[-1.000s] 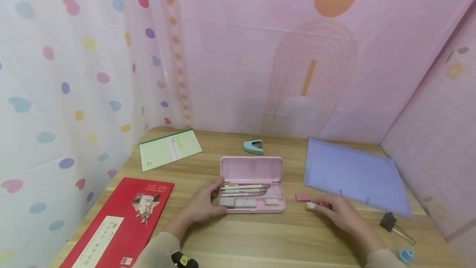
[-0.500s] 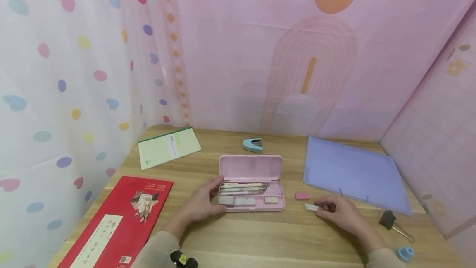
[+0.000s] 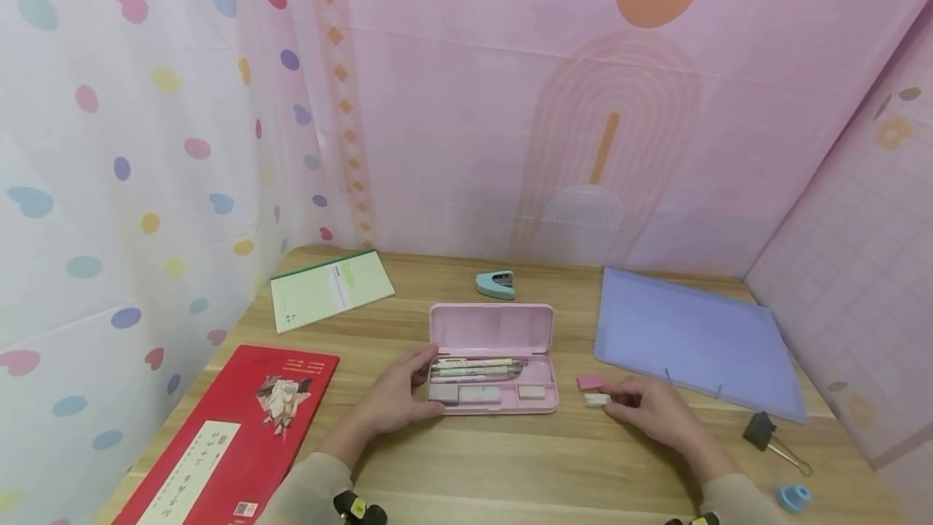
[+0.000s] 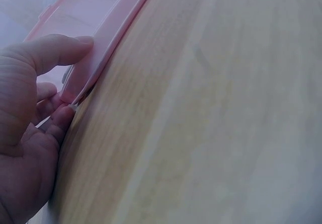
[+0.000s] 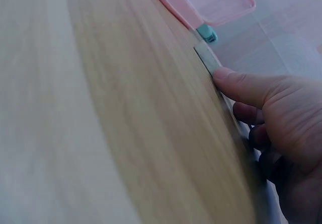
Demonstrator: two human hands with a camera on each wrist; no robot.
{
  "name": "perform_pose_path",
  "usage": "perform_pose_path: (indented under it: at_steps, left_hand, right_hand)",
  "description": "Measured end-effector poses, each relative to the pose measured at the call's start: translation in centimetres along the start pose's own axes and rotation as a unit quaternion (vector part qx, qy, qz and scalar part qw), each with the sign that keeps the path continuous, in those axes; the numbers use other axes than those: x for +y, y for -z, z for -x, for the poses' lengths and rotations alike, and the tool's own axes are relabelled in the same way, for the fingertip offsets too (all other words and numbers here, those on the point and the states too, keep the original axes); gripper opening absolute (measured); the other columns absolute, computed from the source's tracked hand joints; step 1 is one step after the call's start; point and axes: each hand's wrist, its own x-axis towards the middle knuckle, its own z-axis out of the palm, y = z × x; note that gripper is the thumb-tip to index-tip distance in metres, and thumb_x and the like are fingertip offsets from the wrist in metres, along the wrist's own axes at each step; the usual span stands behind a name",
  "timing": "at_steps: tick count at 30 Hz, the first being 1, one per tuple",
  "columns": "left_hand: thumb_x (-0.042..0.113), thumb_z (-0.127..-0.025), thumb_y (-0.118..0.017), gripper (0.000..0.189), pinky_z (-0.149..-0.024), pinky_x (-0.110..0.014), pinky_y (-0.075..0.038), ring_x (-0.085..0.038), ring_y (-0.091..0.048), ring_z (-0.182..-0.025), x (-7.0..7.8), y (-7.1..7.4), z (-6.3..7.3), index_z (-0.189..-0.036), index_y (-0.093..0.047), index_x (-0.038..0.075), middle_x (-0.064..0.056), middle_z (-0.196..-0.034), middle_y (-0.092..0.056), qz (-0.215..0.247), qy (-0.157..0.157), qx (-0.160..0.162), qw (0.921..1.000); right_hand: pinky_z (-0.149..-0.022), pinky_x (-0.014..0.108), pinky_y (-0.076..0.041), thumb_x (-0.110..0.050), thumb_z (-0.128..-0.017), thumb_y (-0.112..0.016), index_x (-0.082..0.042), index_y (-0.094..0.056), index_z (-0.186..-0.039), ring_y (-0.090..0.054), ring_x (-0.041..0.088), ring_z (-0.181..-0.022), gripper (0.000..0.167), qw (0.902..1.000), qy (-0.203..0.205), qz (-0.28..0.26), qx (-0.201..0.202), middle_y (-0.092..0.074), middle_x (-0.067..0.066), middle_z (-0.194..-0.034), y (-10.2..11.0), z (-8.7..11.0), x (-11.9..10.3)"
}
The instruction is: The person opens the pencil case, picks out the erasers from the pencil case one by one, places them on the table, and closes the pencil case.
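An open pink pencil case (image 3: 492, 407) lies on the wooden table, its lid tipped back. Several pens (image 3: 477, 369) fill its rear compartment, and small pale blocks (image 3: 531, 393) sit in the front ones. My left hand (image 3: 397, 386) grips the case's left end, thumb at the front corner and fingers round the side; in the left wrist view the thumb lies on the pink wall (image 4: 100, 48). To the right of the case my right hand (image 3: 652, 409) pinches a white eraser (image 3: 597, 400) by its right end, low at the tabletop. A pink eraser (image 3: 591, 382) lies just behind it.
Behind the case stands a light blue stapler (image 3: 495, 284). A green notepad (image 3: 331, 292) and a red booklet (image 3: 240, 428) lie to the left. At right are a blue folder (image 3: 692, 339), a black binder clip (image 3: 760, 431) and a small blue object (image 3: 793, 497).
My right hand drew slightly right with the white eraser, then shifted back left, bringing it close in front of the pink eraser. The left hand has stayed at the case.
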Motion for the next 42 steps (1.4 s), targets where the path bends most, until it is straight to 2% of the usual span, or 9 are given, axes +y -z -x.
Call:
perform_pose_path:
  at_steps: [11,16,27,38,42]
  left_hand:
    - [0.035,-0.070,-0.086,0.099,-0.103,-0.044,-0.041,-0.023,-0.049,-0.120,-0.1,0.0,-0.1,-0.150,-0.034,0.013,-0.007,-0.148,-0.037,-0.006,-0.007,0.001,1.0000]
    - [0.035,-0.070,-0.086,0.099,-0.103,-0.044,-0.042,-0.023,-0.050,-0.119,-0.3,-0.1,-0.1,-0.150,-0.033,0.012,-0.007,-0.147,-0.039,-0.006,-0.013,0.003,0.9999]
    - [0.037,-0.070,-0.086,0.099,-0.103,-0.043,-0.041,-0.022,-0.050,-0.119,-0.2,0.0,-0.2,-0.150,-0.034,0.014,-0.005,-0.148,-0.037,-0.006,-0.006,0.002,1.0000]
    - [0.038,-0.068,-0.086,0.099,-0.103,-0.042,-0.041,-0.022,-0.049,-0.121,-0.4,-0.1,-0.1,-0.150,-0.035,0.014,-0.005,-0.147,-0.038,-0.014,-0.011,0.004,0.9998]
    - [0.039,-0.068,-0.086,0.099,-0.103,-0.042,-0.041,-0.022,-0.049,-0.120,-0.4,0.0,-0.1,-0.150,-0.035,0.015,-0.005,-0.147,-0.038,-0.015,-0.008,0.006,0.9998]
  right_hand:
    - [-0.060,0.024,-0.042,-0.034,-0.083,-0.075,-0.021,-0.076,-0.103,-0.048,0.006,-0.065,0.024,0.9983,-0.040,0.035,0.025,-0.055,-0.015,-0.071,-0.9,-1.6,-1.0]
    - [-0.060,0.026,-0.041,-0.032,-0.084,-0.075,-0.021,-0.076,-0.104,-0.048,0.008,-0.066,0.023,0.9970,-0.060,0.034,0.035,-0.057,-0.014,-0.071,-1.2,-2.1,-1.3]
    - [-0.057,0.022,-0.042,-0.027,-0.082,-0.076,-0.020,-0.076,-0.102,-0.048,0.005,-0.064,0.021,0.9984,-0.042,0.012,0.036,-0.056,-0.014,-0.071,-1.1,-1.3,-1.2]
    - [-0.056,0.022,-0.041,-0.030,-0.082,-0.077,-0.020,-0.076,-0.102,-0.048,0.005,-0.063,0.023,0.9980,-0.048,0.000,0.041,-0.056,-0.014,-0.070,-1.2,-1.1,-0.9]
    - [-0.056,0.022,-0.043,-0.029,-0.082,-0.077,-0.016,-0.074,-0.105,-0.049,0.007,-0.065,0.026,0.9970,-0.057,-0.027,0.045,-0.057,-0.010,-0.072,-1.2,-0.9,-0.8]
